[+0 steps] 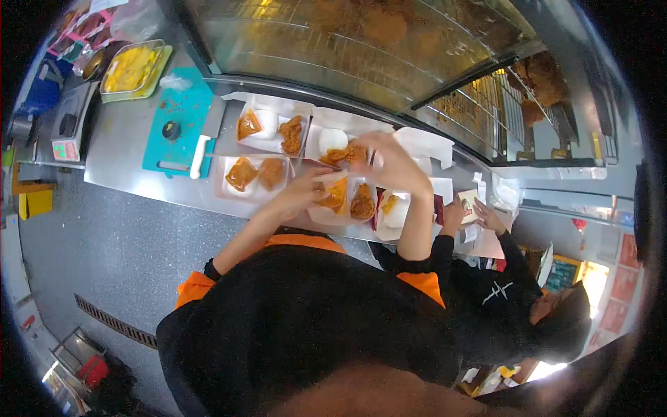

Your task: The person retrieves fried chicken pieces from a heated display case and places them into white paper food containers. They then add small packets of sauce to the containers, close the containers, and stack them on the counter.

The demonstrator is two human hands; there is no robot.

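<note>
My left hand (307, 192) is at the left edge of an open paper food box holding an orange wrapped item (335, 196) and a piece of fried chicken (362, 203); whether it grips anything is unclear. Blurred, my right hand (383, 159) hovers over fried chicken and a white round rice mound (332, 139) in the box behind; its fingertips are hard to make out. To the left, one box holds an orange packet (249, 124), rice and fried chicken (291, 134). Another, nearer me, holds an orange packet (241, 174) and a browned piece (271, 173).
A glass heated cabinet (333, 47) runs along the counter's back. Left are a teal cutting board (180, 120), a white-handled knife (199, 156), a tray of yellow food (131, 70) and a scale (70, 127). A co-worker (500, 297) handles a box (468, 206) at right.
</note>
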